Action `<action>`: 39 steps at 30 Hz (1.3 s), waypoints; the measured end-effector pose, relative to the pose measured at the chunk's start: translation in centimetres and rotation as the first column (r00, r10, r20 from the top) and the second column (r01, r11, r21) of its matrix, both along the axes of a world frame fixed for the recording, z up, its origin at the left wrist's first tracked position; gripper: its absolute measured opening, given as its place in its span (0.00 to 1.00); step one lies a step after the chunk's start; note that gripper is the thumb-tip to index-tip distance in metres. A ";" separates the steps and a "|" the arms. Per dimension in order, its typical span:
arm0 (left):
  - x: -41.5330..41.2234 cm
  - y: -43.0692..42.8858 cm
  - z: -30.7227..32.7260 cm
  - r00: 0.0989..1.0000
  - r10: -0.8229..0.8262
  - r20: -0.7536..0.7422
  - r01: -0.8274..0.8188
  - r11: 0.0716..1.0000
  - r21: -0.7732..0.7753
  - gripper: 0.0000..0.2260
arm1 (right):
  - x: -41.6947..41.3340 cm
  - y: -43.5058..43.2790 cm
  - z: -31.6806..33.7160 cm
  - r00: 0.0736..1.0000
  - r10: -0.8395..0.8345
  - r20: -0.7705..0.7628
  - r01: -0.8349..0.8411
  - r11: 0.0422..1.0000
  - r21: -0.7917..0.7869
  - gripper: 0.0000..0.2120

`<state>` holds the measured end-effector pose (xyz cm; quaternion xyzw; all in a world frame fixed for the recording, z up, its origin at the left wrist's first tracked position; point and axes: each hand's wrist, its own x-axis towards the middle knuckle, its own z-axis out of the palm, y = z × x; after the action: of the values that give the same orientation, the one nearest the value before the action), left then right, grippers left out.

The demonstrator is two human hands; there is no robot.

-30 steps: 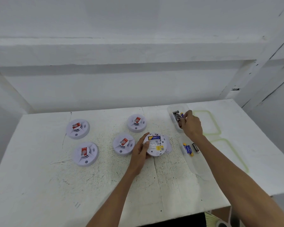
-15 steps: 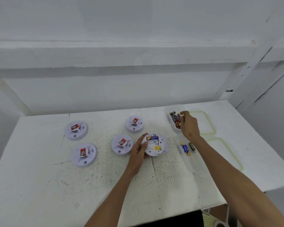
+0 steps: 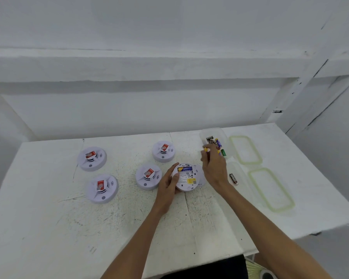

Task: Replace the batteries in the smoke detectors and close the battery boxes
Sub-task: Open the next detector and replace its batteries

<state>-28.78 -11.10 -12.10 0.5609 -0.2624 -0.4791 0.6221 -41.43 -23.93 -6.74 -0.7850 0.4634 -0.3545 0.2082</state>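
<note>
A scuffed white-painted table (image 3: pixel 48 228) against bare white walls is being looked down on. A small cylindrical battery with a yellow end (image 3: pixel 205 149) is being pinched at the tips of the right hand (image 3: pixel 215 170). The fingers are being curled round it, and most of its body is being hidden by them, so its axis cannot be told.

The round white plastic smoke detector turned underside up (image 3: pixel 186 179) is being gripped by the left hand (image 3: pixel 167 186), with thumb and fingers curved against its left rim.

From the pinched battery, this upturned detector is lying just toward the person and slightly left, near but apart. A blue-and-gold battery (image 3: pixel 184 169) is being held in its far bay, long axis running left to right. The pinched battery is judged to need the same lie in a bay beside that one, though no such bay can be made out. The right hand is being counted the nearer for this, the left being occupied.

Beyond the upturned detector, to its far right, mixed batteries are being kept in a clear plastic tub (image 3: pixel 204 133). To its right a dark loose battery (image 3: pixel 233 178) is lying on the table. To its left four dome-up white detectors with red tags (image 3: pixel 148 176) are being left waiting.
</note>
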 end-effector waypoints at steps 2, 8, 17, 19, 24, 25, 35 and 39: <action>-0.1 0.1 -0.1 1.000 0.000 0.008 0.000 1.000 -0.008 0.16 | 0.5 1.4 -0.2 0.999 0.008 0.048 -0.012 0.998 0.066 0.07; -0.1 0.1 0.1 0.999 0.032 -0.003 -0.032 0.999 0.001 0.16 | 1.1 4.2 -0.9 0.986 -0.025 0.162 0.005 0.993 0.122 0.06; -0.1 0.1 0.0 0.997 0.029 0.072 -0.029 1.000 -0.003 0.15 | 1.4 5.2 -1.9 0.978 -0.130 0.165 0.091 0.969 0.228 0.09; 0.0 0.1 -0.1 0.997 0.042 0.067 -0.041 0.999 -0.004 0.16 | 1.4 5.2 -2.1 0.976 -0.142 0.164 0.104 0.970 0.218 0.08; 0.2 0.0 -0.6 0.997 0.050 0.051 -0.051 0.999 0.005 0.17 | 1.5 5.1 -1.9 0.976 -0.124 0.180 0.091 0.979 0.181 0.07; 0.2 0.0 -0.7 0.998 0.053 0.044 -0.053 0.999 0.003 0.18 | 1.6 5.1 -1.9 0.978 -0.118 0.171 0.088 0.980 0.178 0.07; 0.3 0.3 -0.5 0.999 0.048 0.024 -0.047 0.998 -0.034 0.17 | 1.7 6.4 -2.5 0.995 -0.012 -0.102 0.009 0.999 -0.032 0.08; 0.1 0.5 -0.4 0.998 0.040 0.044 -0.038 0.999 -0.039 0.17 | 1.4 7.0 -3.2 0.984 0.024 -0.179 -0.034 0.998 -0.054 0.10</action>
<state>-28.68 -10.59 -12.48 0.5645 -0.2745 -0.4491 0.6358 -40.04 -16.91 -9.98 -0.8257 0.4586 -0.2927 0.1488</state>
